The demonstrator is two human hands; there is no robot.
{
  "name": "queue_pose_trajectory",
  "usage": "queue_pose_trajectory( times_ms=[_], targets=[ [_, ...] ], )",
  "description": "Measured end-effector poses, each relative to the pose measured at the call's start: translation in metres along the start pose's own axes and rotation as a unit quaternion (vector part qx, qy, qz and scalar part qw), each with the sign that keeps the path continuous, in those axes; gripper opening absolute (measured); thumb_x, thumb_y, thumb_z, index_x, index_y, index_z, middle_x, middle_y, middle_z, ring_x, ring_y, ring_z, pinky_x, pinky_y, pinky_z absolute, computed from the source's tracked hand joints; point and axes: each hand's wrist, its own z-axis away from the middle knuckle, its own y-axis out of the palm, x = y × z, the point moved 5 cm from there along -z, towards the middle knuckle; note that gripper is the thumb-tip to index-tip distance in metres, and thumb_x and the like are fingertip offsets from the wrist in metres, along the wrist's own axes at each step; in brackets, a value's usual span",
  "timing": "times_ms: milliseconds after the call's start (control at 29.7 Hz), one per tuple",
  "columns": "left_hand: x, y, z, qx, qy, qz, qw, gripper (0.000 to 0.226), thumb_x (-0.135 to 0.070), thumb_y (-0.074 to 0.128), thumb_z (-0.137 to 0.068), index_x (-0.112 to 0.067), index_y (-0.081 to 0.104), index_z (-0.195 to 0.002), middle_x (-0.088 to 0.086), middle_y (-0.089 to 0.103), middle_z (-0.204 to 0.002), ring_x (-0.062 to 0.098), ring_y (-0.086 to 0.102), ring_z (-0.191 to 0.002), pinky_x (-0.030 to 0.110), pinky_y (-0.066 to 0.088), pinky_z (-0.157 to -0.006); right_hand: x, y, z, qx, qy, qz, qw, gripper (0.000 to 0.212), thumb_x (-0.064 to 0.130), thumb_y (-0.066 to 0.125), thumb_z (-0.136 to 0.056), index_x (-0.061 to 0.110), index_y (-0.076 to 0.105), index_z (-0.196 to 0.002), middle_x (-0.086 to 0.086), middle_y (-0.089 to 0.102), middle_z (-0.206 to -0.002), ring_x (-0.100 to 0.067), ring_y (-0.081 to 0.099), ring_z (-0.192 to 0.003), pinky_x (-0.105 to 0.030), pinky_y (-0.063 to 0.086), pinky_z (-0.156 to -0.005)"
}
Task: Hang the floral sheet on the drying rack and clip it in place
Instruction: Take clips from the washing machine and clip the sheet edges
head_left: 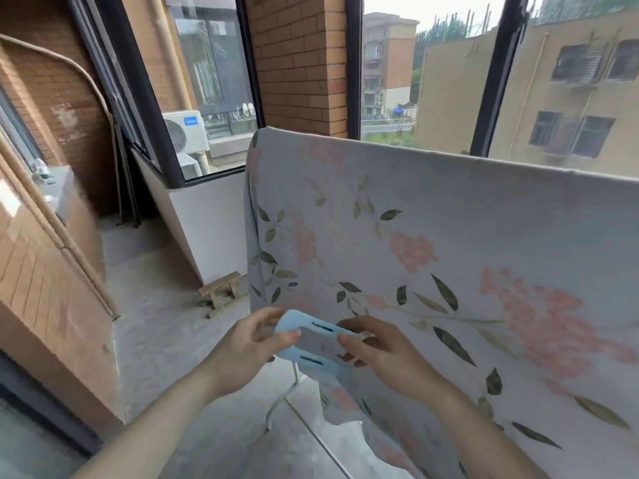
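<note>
The floral sheet (pixel 432 243), pale with pink blossoms and green leaves, hangs draped over the drying rack, whose top bar is hidden under the fabric. Only a white leg of the rack (pixel 276 406) shows below the sheet's left edge. In front of the sheet I hold a large light-blue clip (pixel 307 342) between both hands. My left hand (pixel 249 344) grips its left end with thumb and fingers. My right hand (pixel 377 347) pinches its right end.
A small wooden stool (pixel 221 288) stands on the concrete floor by the low white wall. Dark-framed windows rise behind the rack. A brick wall with a pipe (pixel 55 233) runs along the left. An air-conditioner unit (pixel 185 131) sits outside.
</note>
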Motion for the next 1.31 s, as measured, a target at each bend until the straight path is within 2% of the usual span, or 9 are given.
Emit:
queue_pose_trajectory(
  times_ms=[135, 336, 504, 639, 706, 841, 1009, 1076, 1312],
  targets=[
    [0.016, -0.047, -0.046, -0.009, -0.016, -0.013, 1.0, 0.071, -0.077, 0.067, -0.069, -0.041, 0.062, -0.131, -0.018, 0.069, -0.122, 0.01, 0.07, -0.105, 0.034, 0.061, -0.083, 0.01, 0.019, -0.081, 0.003, -0.015, 0.008, 1.0, 0.029, 0.053, 0.064, -0.095, 0.035, 0.07, -0.117, 0.016, 0.073, -0.113, -0.009, 0.076, -0.09, -0.042, 0.063, -0.084],
    [0.02, -0.099, -0.097, -0.022, -0.006, 0.029, 0.999, 0.047, -0.061, 0.074, -0.083, -0.041, 0.068, -0.125, -0.013, 0.071, -0.118, 0.008, 0.07, -0.102, 0.033, 0.062, -0.082, 0.033, 0.029, -0.157, -0.004, -0.033, 0.025, 0.999, 0.023, 0.048, 0.066, -0.095, 0.036, 0.068, -0.115, 0.015, 0.072, -0.114, -0.009, 0.075, -0.09, -0.044, 0.062, -0.084],
    [0.006, -0.148, -0.148, -0.036, 0.055, 0.032, 0.997, 0.057, -0.063, 0.073, -0.069, -0.041, 0.067, -0.12, -0.013, 0.073, -0.111, 0.011, 0.071, -0.098, 0.029, 0.058, -0.077, 0.057, 0.03, -0.206, -0.036, -0.056, 0.077, 0.995, 0.025, 0.049, 0.069, -0.093, 0.045, 0.065, -0.117, 0.03, 0.066, -0.116, -0.001, 0.069, -0.094, -0.033, 0.061, -0.083],
    [0.003, -0.204, -0.196, -0.036, 0.086, -0.004, 0.996, 0.029, -0.044, 0.072, -0.092, -0.044, 0.062, -0.119, -0.022, 0.073, -0.106, 0.001, 0.069, -0.099, 0.028, 0.059, -0.083, 0.08, 0.031, -0.245, -0.083, -0.074, 0.084, 0.99, 0.025, 0.038, 0.072, -0.094, 0.038, 0.067, -0.119, 0.023, 0.067, -0.12, -0.003, 0.068, -0.093, -0.029, 0.061, -0.077],
    [0.004, -0.25, -0.223, -0.03, 0.105, -0.008, 0.994, 0.026, -0.042, 0.07, -0.094, -0.047, 0.061, -0.118, -0.014, 0.074, -0.108, 0.003, 0.069, -0.102, 0.027, 0.06, -0.086, 0.097, 0.044, -0.273, -0.109, -0.083, 0.08, 0.987, 0.027, 0.03, 0.07, -0.096, 0.031, 0.067, -0.123, 0.015, 0.066, -0.124, -0.004, 0.069, -0.092, -0.024, 0.059, -0.071],
    [-0.001, -0.304, -0.266, -0.015, 0.136, -0.008, 0.991, 0.041, -0.056, 0.074, -0.084, -0.044, 0.063, -0.121, -0.008, 0.071, -0.117, 0.008, 0.071, -0.102, 0.029, 0.06, -0.082, 0.13, 0.05, -0.293, -0.148, -0.074, 0.118, 0.979, 0.03, 0.038, 0.072, -0.095, 0.04, 0.065, -0.124, 0.01, 0.068, -0.117, -0.01, 0.074, -0.084, -0.041, 0.064, -0.068],
    [-0.015, -0.345, -0.318, 0.004, 0.181, -0.014, 0.983, 0.057, -0.056, 0.073, -0.083, -0.033, 0.06, -0.134, -0.009, 0.066, -0.126, 0.003, 0.069, -0.104, 0.019, 0.057, -0.072, 0.163, 0.055, -0.309, -0.194, -0.096, 0.175, 0.961, 0.031, 0.028, 0.072, -0.095, 0.034, 0.066, -0.124, 0.015, 0.062, -0.117, 0.003, 0.068, -0.089, -0.015, 0.053, -0.06],
    [-0.016, -0.356, -0.336, 0.009, 0.2, -0.031, 0.979, 0.066, -0.065, 0.072, -0.083, -0.034, 0.057, -0.139, -0.014, 0.065, -0.128, 0.006, 0.068, -0.11, 0.023, 0.058, -0.076, 0.173, 0.056, -0.316, -0.21, -0.113, 0.189, 0.953, 0.029, 0.026, 0.074, -0.094, 0.036, 0.068, -0.12, 0.017, 0.06, -0.119, 0.001, 0.067, -0.094, -0.014, 0.053, -0.064],
    [-0.031, -0.376, -0.375, -0.002, 0.236, -0.063, 0.97, 0.066, -0.062, 0.064, -0.086, -0.035, 0.049, -0.144, -0.013, 0.061, -0.134, 0.01, 0.064, -0.119, 0.024, 0.06, -0.081, 0.212, 0.035, -0.351, -0.253, -0.19, 0.285, 0.905, 0.029, 0.031, 0.074, -0.092, 0.04, 0.067, -0.118, 0.022, 0.059, -0.125, -0.004, 0.063, -0.11, -0.021, 0.054, -0.086]
  ],
)
